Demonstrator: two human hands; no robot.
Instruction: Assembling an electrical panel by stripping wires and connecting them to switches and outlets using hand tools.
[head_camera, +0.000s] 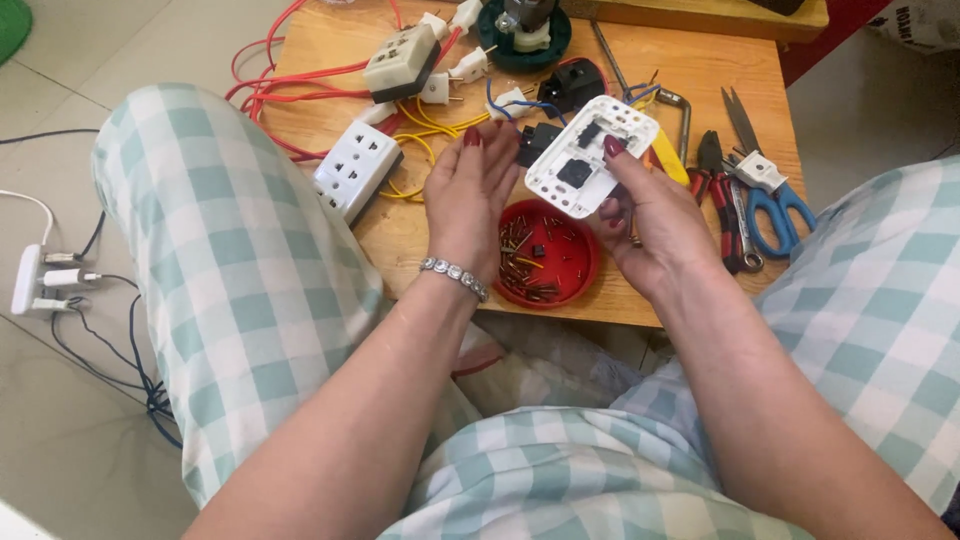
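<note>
My right hand (650, 225) has its grip on a white socket plate (592, 155), thumb on the face, fingers behind it, plate tilted with its back side toward me and black parts showing in it. My left hand (468, 195) has a released grip, palm open and flat, fingers together, just beside the plate's left edge at 9 o'clock; can't tell if it touches. Bracelet (455, 275) on my left wrist.

Right under both hands, at 6 o'clock of the plate: red round lid (550, 262) sitting on the tabletop (690, 70), full of small brass screws (520, 255). My knees in green-white check trousers (240, 260) sit on both sides of the low wooden tabletop.

At 3 o'clock of the plate: red-handled pliers (722, 205), then blue-handled scissors (772, 195) just beside them, blades pointing to 12. A yellow-handled tool (668, 158) is partly hidden behind the plate.

At 9 o'clock, past my left hand: white multi-socket block (355, 168) at the tabletop's left edge, yellow wires (425, 130) running from it. Further at 11 o'clock: a second, beige socket block (402, 60) with a dark underside, red wires (280, 85) looping off the tabletop's left side, a few white plugs (455, 70) near it.

At 12 o'clock: black part (570, 85) with blue wires (515, 105), and behind it a dark green round base (525, 35) at the far edge.

Far left on the floor: white power strip (28, 280) with cables plugged in.
</note>
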